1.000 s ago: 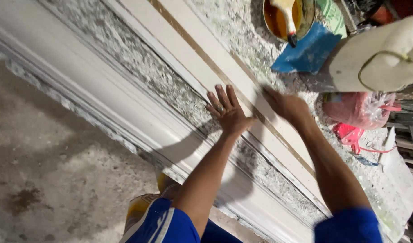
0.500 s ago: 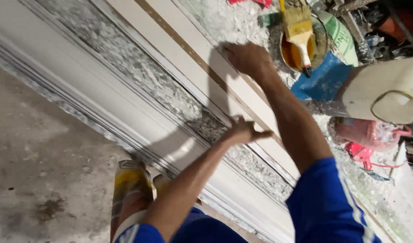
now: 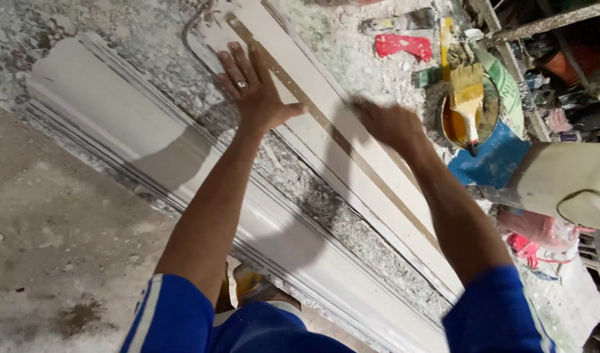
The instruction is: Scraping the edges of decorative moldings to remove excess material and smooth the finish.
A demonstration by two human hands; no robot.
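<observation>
Left hand (image 3: 254, 88) lies open, fingers spread flat on the long white moulding strip (image 3: 352, 163) near its far end. Right hand (image 3: 388, 124) (blurred) appears to press the same strip; its grip cannot be told. Brush (image 3: 466, 98) rests in the bowl (image 3: 489, 114).

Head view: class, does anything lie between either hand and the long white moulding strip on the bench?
Nothing visible. The left hand lies flat on the moulding strip; the right hand, blurred, sits on it further along.
</observation>
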